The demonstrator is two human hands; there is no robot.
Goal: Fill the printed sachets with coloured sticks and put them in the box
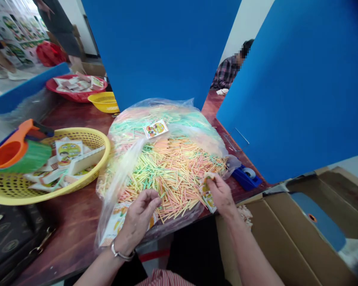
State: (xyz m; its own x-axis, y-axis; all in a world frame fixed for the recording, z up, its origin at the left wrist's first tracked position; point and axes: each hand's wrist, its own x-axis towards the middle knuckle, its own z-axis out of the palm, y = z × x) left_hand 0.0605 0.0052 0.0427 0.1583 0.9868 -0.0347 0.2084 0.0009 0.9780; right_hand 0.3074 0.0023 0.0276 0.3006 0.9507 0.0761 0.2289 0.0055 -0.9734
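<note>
A large clear plastic bag (123, 159) lies opened on the table, full of thin pastel sticks (179, 167) in pink, yellow and green. My left hand (140, 216) is over the bag's near left part, its fingers curled in; what they hold, if anything, is too small to make out. Under that hand is a printed white-and-yellow sheet or packet (115, 222). At the bag's right edge, my right hand (220, 194) grips a small printed packet (208, 196) by its upper end. A small printed box (155, 129) rests on top of the bag.
At left, a yellow basket (103, 159) holds printed packets and an orange-and-green tape dispenser (20, 151). Behind stand a red basket (74, 95) and another yellow one (104, 102). A blue tape dispenser (247, 177) sits right, near cardboard boxes (286, 222). Blue panels (161, 51) rise behind; other people are beyond.
</note>
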